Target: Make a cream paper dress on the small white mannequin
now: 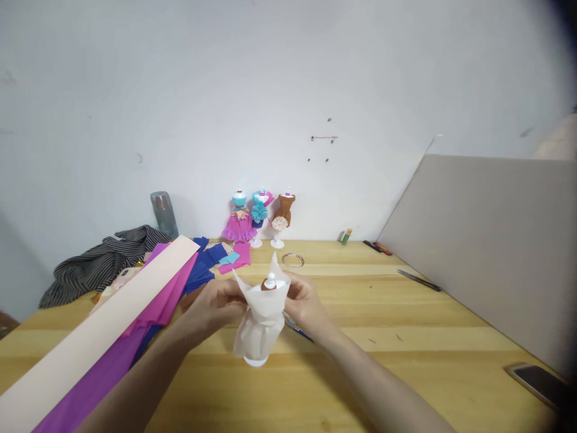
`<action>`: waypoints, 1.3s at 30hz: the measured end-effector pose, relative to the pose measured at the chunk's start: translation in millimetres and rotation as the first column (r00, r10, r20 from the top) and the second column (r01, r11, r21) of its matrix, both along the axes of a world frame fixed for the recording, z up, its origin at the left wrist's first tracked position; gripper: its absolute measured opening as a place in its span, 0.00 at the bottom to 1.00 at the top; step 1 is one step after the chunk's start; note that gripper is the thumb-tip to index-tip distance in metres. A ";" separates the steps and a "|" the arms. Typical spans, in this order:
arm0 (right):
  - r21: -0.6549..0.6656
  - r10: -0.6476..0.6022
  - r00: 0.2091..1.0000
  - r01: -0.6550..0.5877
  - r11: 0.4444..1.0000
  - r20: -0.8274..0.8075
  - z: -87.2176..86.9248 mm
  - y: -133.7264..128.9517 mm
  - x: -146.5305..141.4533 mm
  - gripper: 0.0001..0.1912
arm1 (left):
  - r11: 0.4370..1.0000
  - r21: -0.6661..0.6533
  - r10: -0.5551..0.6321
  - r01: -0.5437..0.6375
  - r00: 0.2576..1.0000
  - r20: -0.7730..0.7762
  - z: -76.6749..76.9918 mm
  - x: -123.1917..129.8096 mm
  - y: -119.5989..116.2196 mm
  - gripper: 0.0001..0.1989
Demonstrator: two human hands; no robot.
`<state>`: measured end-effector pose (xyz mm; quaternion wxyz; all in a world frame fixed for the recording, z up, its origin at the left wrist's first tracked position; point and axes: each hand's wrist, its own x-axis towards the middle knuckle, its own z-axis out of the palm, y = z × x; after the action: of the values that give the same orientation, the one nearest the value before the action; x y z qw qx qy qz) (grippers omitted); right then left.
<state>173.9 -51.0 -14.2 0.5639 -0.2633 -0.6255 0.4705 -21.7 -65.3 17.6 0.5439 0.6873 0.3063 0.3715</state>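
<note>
Paper, white and thin, is wrapping around a small dress form between the two hands, over the near middle of the desk; whether the form's base is touching it is hard to tell. The left hand's fingers are pinching the paper's left side near the top; the right hand's are seemingly pinching the opposite side, their tips partly hidden. Two corners are sticking up, so pulling evenly and gently would be sparing the sheet creases or tears.
</note>
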 end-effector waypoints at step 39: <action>0.118 -0.009 0.998 0.001 0.993 0.062 17.7 -7.4 14.5 0.09 | 0.992 -0.115 0.070 -0.058 0.992 0.107 -23.7 -11.8 17.9 0.18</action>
<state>188.5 -58.4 3.5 0.5598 -0.2457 -0.6690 0.4227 -33.5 -47.4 -6.1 0.5855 0.6238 0.3180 0.4085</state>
